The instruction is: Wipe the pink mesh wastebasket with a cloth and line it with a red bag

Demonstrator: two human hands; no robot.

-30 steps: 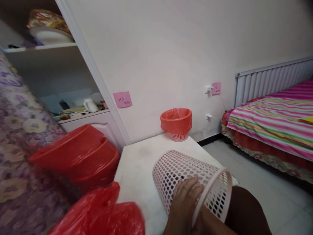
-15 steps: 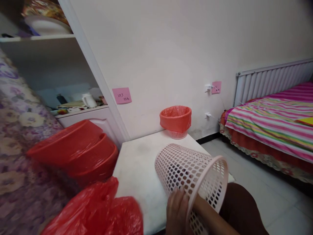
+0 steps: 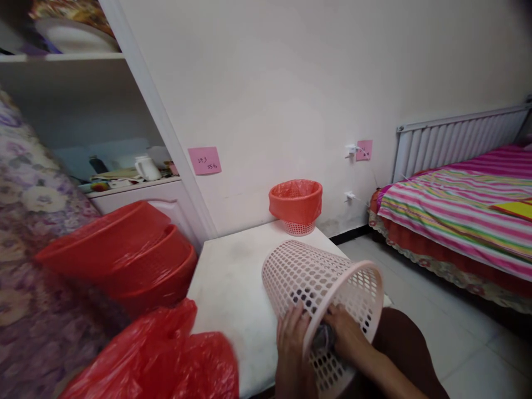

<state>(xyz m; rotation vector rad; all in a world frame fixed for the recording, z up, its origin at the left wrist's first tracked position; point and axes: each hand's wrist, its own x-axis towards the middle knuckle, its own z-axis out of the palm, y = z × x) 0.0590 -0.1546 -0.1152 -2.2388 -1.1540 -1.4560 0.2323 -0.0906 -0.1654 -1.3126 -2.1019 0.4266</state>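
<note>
A pink perforated basket lies on its side on the white table, its mouth turned toward me. My left hand grips the basket's outside wall close to the rim. My right hand reaches in through the mouth and shows partly through the mesh. Something small and dark sits inside between the two hands; what it is and whether the right fingers hold it is hidden. A crumpled red plastic bag lies at the table's near left corner.
A second basket lined with a red bag stands at the table's far edge by the wall. Stacked red-lined basins rest on flowered fabric at left. A striped bed and radiator fill the right; tiled floor lies between.
The basket has tipped lower and closer to me. My left hand slid from its top wall down to the rim, and my right hand came up into its mouth.
</note>
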